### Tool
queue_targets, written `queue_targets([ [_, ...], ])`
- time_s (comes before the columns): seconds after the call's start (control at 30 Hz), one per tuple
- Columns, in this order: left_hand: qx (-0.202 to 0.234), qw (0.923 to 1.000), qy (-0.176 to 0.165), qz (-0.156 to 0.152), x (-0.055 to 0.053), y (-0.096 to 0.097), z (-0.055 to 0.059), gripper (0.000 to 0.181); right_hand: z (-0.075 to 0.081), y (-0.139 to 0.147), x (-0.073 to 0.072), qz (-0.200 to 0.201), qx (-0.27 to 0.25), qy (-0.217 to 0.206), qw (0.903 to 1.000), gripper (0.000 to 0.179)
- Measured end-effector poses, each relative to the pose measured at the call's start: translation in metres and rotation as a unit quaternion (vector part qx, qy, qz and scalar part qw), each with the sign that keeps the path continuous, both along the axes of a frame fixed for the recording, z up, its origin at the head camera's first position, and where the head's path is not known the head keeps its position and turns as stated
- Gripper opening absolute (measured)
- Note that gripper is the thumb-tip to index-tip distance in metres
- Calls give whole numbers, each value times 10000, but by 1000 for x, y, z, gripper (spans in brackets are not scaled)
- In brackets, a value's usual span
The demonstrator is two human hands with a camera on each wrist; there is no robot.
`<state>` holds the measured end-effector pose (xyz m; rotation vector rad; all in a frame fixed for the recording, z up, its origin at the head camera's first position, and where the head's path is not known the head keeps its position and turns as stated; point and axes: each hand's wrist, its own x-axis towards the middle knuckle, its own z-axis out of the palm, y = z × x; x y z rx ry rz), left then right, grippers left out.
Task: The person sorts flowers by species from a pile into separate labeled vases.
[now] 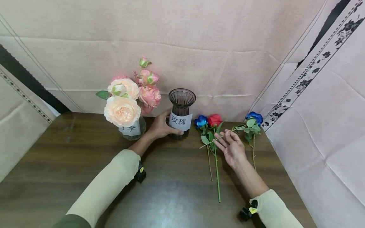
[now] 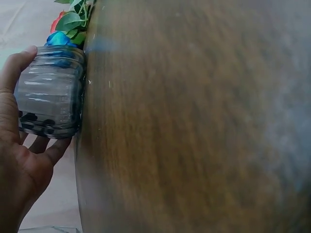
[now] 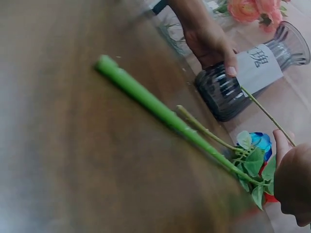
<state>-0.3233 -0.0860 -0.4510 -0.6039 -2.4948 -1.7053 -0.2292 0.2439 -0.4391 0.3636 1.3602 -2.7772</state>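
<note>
My left hand [image 1: 162,128] grips the lower part of a dark, ribbed glass vase [image 1: 180,109], thumb across its front below a white paper label. The left wrist view shows the vase's base [image 2: 51,92] between thumb and fingers. My right hand [image 1: 233,148], palm turned up, pinches a thin flower stem [image 1: 209,144]. Its cut end points left toward the vase, and it runs right to leaves beneath a blue rose [image 1: 254,117]; which bloom it carries is hard to tell. Beside that hand, another blue rose [image 1: 201,121] and a red rose [image 1: 214,120] lie on the table.
Left of the vase stands a clear labelled vase [image 1: 132,131] with peach peonies [image 1: 122,110] and pink ones [image 1: 149,95]. Another green stem [image 1: 253,155] extends below the right-hand blue rose. Patterned cloth [image 1: 199,63] hangs behind the brown wooden table [image 1: 171,196].
</note>
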Motion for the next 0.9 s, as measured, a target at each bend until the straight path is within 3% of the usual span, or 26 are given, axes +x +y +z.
queue_targets([
  [0.57, -84, 10000, -44, 13, 0, -6, -2, 109, 15, -12, -26, -871, -508, 500, 9936, 12],
  [0.9, -54, 9999, -82, -65, 1, -1, 2, 110, 41, -20, -36, -1388, -447, 866, 9855, 12],
])
